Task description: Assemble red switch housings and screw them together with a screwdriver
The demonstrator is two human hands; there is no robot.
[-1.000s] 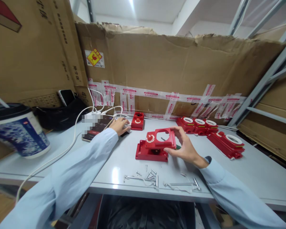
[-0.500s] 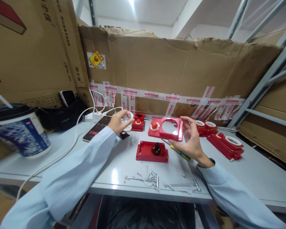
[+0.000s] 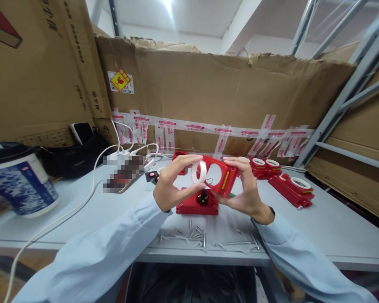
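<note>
White ring (image 3: 199,171) pinched at red cover plate (image 3: 229,179)

Left hand (image 3: 169,190) closes thumb and curled fingers narrowly on the white ring, held at the plate's left end; right hand (image 3: 244,192) clamps the red cover plate by its edge, fingers above, thumb below; both are raised over the red base (image 3: 192,207) on the table (image 3: 303,227)

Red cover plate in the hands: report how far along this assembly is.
Done: several red units with white rings fitted lie at the right. In hand: the right hand holds the red cover plate while the left hand holds a white ring at its round opening. Left: the red base lies open on the table, and the screws lie loose near the front edge.
</note>
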